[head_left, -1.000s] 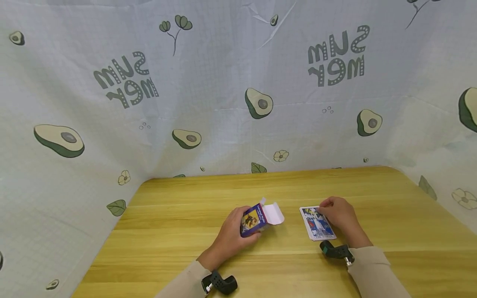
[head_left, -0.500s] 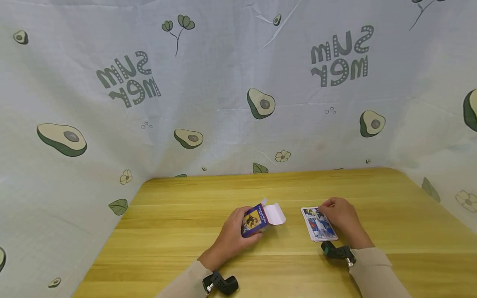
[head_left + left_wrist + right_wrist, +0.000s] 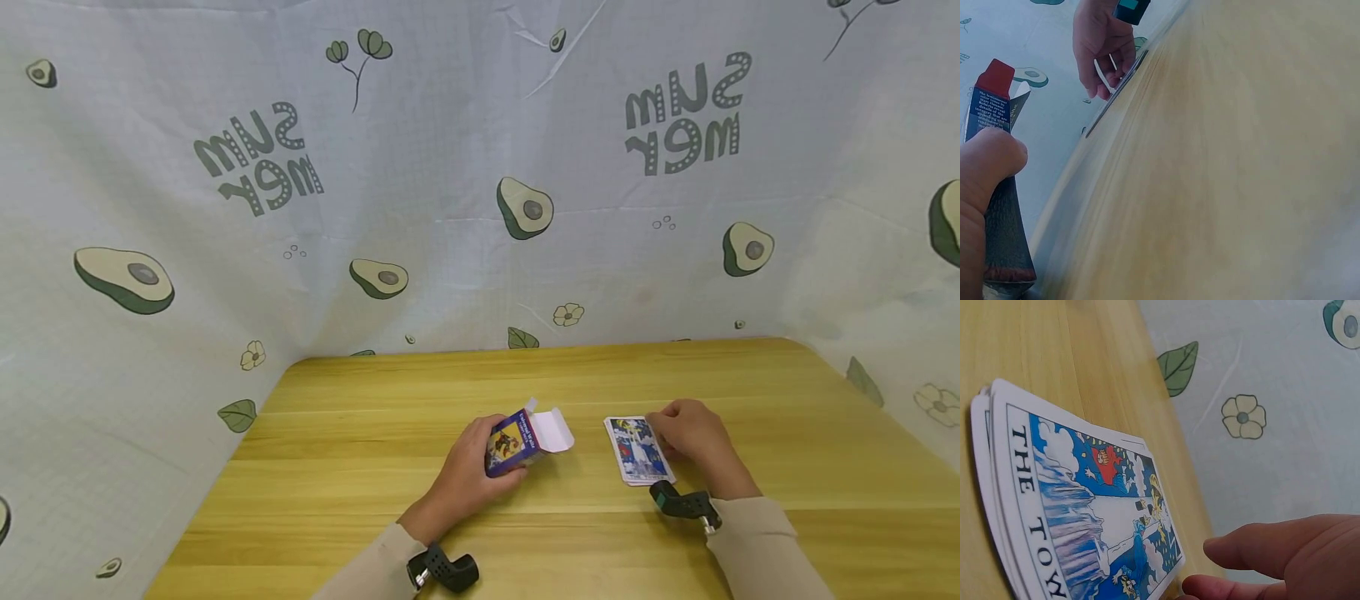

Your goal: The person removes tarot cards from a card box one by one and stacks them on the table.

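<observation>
A purple tarot card box [image 3: 508,446] is gripped by my left hand [image 3: 459,477], tilted, its white end flap [image 3: 552,430] folded out to the right. In the left wrist view the thumb [image 3: 997,153] presses along the side of the box. To the right, a stack of tarot cards [image 3: 637,452] lies face up on the table; its top card reads THE TOWER. My right hand [image 3: 693,435] is at the stack's far right edge. In the right wrist view its thumb [image 3: 1254,547] stands apart from the cards, fingers loosely bent; the remaining fingers are mostly hidden.
The wooden table [image 3: 375,442] runs back to a pale printed cloth [image 3: 435,167] with avocado shapes, hanging behind and at both sides. A black wrist camera [image 3: 442,569] sits on the left wrist and another black camera [image 3: 684,505] on the right.
My right hand has slid slightly right; its thumb has come off the top card to the stack's edge. The left hand and box keep their place.
</observation>
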Demonstrator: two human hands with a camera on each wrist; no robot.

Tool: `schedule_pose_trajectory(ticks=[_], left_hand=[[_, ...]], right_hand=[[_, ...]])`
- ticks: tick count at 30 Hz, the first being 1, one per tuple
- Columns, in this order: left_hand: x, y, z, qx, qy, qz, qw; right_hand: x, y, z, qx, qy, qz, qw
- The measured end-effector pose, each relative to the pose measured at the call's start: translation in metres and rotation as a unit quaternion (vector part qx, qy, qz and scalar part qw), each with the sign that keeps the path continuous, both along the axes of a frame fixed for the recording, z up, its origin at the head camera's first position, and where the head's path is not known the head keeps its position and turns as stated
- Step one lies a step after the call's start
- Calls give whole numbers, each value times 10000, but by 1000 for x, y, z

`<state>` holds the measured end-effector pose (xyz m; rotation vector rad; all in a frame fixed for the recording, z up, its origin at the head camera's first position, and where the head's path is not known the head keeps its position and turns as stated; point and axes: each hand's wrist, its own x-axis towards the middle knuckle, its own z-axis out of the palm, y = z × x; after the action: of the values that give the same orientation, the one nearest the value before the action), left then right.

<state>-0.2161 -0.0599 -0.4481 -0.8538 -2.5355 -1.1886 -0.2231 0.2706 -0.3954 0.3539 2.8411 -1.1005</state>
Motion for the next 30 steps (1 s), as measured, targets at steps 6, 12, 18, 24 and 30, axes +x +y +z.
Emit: schedule_pose_trajectory(ticks=[6, 12, 18, 24, 30], left_hand=[[0, 0, 0, -26, -11, 9, 10000], [0, 0, 0, -1, -6, 38, 10000], [0, -2, 2, -45, -40, 69, 10000], [-6, -1, 2, 59, 20, 181, 9998], [-11, 6, -2, 183, -98, 216, 9996]], right_hand=[[1, -1, -1, 23, 21, 11, 10000], [-1, -3, -4, 31, 161, 63, 9998], [-4, -7, -4, 127, 267, 107, 9995], [-6, -8, -2, 149, 276, 56, 9995], [-4, -4, -5, 219, 234, -21, 9995]])
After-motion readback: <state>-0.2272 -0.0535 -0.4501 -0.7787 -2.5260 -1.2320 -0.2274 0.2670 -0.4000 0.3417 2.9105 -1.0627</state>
